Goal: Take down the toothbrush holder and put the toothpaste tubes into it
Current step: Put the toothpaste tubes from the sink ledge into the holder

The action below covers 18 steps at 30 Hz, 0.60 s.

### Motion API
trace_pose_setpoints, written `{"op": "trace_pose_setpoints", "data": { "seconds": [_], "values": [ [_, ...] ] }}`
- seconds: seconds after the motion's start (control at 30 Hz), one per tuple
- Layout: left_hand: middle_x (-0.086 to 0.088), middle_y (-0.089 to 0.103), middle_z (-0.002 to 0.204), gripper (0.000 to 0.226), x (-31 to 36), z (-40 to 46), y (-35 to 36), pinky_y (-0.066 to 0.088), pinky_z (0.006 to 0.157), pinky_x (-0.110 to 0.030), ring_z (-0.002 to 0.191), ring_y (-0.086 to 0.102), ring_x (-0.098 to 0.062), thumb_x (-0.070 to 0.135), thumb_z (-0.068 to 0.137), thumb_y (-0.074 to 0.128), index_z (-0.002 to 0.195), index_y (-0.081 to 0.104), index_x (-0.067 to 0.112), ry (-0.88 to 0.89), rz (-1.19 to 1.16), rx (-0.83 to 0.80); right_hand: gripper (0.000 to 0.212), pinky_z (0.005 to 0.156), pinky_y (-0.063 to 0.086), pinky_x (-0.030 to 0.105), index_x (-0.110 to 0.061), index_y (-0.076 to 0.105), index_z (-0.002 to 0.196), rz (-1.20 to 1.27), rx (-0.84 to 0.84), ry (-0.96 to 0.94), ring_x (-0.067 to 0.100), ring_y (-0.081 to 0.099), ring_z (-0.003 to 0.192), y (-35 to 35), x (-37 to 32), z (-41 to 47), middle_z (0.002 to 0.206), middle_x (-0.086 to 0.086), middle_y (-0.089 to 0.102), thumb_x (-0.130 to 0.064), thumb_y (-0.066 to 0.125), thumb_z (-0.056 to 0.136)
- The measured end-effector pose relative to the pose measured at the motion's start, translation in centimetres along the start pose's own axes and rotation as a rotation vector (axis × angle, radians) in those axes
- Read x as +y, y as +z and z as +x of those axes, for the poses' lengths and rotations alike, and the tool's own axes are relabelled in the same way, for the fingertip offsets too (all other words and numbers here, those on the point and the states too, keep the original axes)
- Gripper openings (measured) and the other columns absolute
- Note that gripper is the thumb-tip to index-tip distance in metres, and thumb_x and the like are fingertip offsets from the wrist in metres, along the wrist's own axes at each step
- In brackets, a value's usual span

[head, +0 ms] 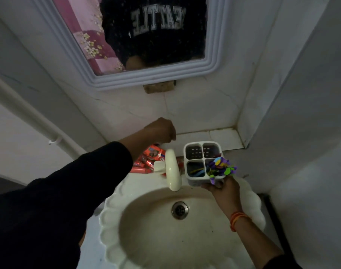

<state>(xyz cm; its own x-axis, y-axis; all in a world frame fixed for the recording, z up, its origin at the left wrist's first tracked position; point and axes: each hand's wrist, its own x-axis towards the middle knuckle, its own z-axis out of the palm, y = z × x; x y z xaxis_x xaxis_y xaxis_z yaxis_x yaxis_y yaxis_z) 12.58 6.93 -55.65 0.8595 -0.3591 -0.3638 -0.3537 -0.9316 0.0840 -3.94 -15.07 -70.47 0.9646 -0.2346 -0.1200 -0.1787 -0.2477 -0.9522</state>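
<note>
A white toothbrush holder (201, 182) with four compartments sits at the back right of the sink, and my right hand (224, 191) grips it from below at its front. Purple and green toothbrushes (222, 168) stick out of its front right compartment; the two rear compartments look empty. Red and orange toothpaste tubes (146, 158) lie on the ledge behind the tap, to the left of the holder. My left hand (162, 131) hovers above them with its fingers curled downward; whether it holds anything cannot be told.
A cream tap (172, 169) stands between the tubes and the holder. The scalloped white sink (111, 216) with its metal drain (180, 209) is below. A framed mirror (99, 78) hangs above; tiled walls close in at right.
</note>
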Motion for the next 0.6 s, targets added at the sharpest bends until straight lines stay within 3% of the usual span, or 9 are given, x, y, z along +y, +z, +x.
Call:
{"op": "trace_pose_setpoints", "data": {
  "seconds": [0.07, 0.13, 0.23, 0.33, 0.47, 0.53, 0.6],
  "values": [
    [-0.004, 0.072, 0.122, 0.035, -1.9, 0.8, 2.8, 0.053, 0.094, -0.029, 0.106, 0.071, -0.024, 0.008, 0.082, 0.071, 0.115, 0.076, 0.020, -0.070, 0.025, -0.059, 0.040, 0.072, 0.048, 0.011, -0.027, 0.064, 0.082, -0.048, -0.004, -0.032, -0.001, 0.061, 0.080, 0.0, -0.2, -0.1, 0.072, -0.020, 0.063, -0.009, 0.091, 0.058],
    [-0.002, 0.071, 0.111, 0.033, -3.6, 1.3, 5.6, 0.059, 0.080, -0.035, 0.097, 0.073, -0.025, 0.014, 0.075, 0.074, 0.106, 0.075, 0.027, -0.106, 0.093, -0.072, 0.041, 0.076, 0.050, 0.020, -0.030, 0.065, 0.084, -0.069, 0.004, -0.069, 0.009, 0.064, 0.087, 0.0, -0.3, -0.1, 0.079, -0.016, 0.066, -0.011, 0.091, 0.059],
    [-0.001, 0.070, 0.098, 0.027, -4.2, 1.1, 7.5, 0.046, 0.065, -0.026, 0.087, 0.071, -0.024, 0.026, 0.071, 0.076, 0.098, 0.072, 0.024, -0.084, 0.185, -0.073, 0.041, 0.079, 0.046, 0.023, -0.029, 0.068, 0.088, -0.098, 0.012, -0.104, 0.010, 0.064, 0.092, 0.0, -0.5, -0.1, 0.083, -0.014, 0.067, -0.015, 0.092, 0.059],
    [-0.001, 0.070, 0.087, 0.022, -3.7, 1.0, 7.2, 0.048, 0.059, -0.029, 0.084, 0.070, -0.025, 0.025, 0.069, 0.078, 0.089, 0.073, 0.019, -0.095, 0.210, -0.112, 0.038, 0.081, 0.047, 0.027, -0.028, 0.071, 0.088, -0.102, 0.006, -0.103, 0.012, 0.064, 0.091, 0.1, -0.7, -0.2, 0.083, -0.013, 0.068, -0.015, 0.092, 0.059],
    [0.006, 0.069, 0.093, 0.018, -4.1, 1.1, 5.8, 0.049, 0.064, -0.025, 0.099, 0.069, -0.027, 0.030, 0.076, 0.075, 0.094, 0.075, 0.029, -0.085, 0.197, -0.146, 0.034, 0.081, 0.047, 0.028, -0.023, 0.073, 0.083, -0.135, 0.018, -0.081, 0.015, 0.065, 0.090, 0.2, -0.4, -0.1, 0.081, -0.007, 0.069, -0.015, 0.093, 0.057],
    [0.001, 0.069, 0.106, 0.032, -3.4, 1.0, 4.2, 0.053, 0.072, -0.030, 0.107, 0.065, -0.025, 0.034, 0.075, 0.081, 0.106, 0.076, 0.028, -0.063, 0.160, -0.135, 0.034, 0.082, 0.048, 0.028, -0.021, 0.074, 0.085, -0.154, 0.013, -0.089, 0.014, 0.065, 0.092, 0.1, -0.3, -0.2, 0.084, -0.003, 0.072, -0.017, 0.093, 0.057],
    [-0.002, 0.069, 0.110, 0.039, -2.3, 0.6, 2.6, 0.057, 0.081, -0.035, 0.103, 0.067, -0.025, 0.035, 0.071, 0.085, 0.108, 0.075, 0.028, -0.052, 0.127, -0.071, 0.038, 0.082, 0.048, 0.028, -0.020, 0.074, 0.091, -0.153, 0.010, -0.089, 0.013, 0.064, 0.093, 0.0, -0.4, -0.2, 0.088, -0.002, 0.073, -0.018, 0.093, 0.058]
  ]
}}
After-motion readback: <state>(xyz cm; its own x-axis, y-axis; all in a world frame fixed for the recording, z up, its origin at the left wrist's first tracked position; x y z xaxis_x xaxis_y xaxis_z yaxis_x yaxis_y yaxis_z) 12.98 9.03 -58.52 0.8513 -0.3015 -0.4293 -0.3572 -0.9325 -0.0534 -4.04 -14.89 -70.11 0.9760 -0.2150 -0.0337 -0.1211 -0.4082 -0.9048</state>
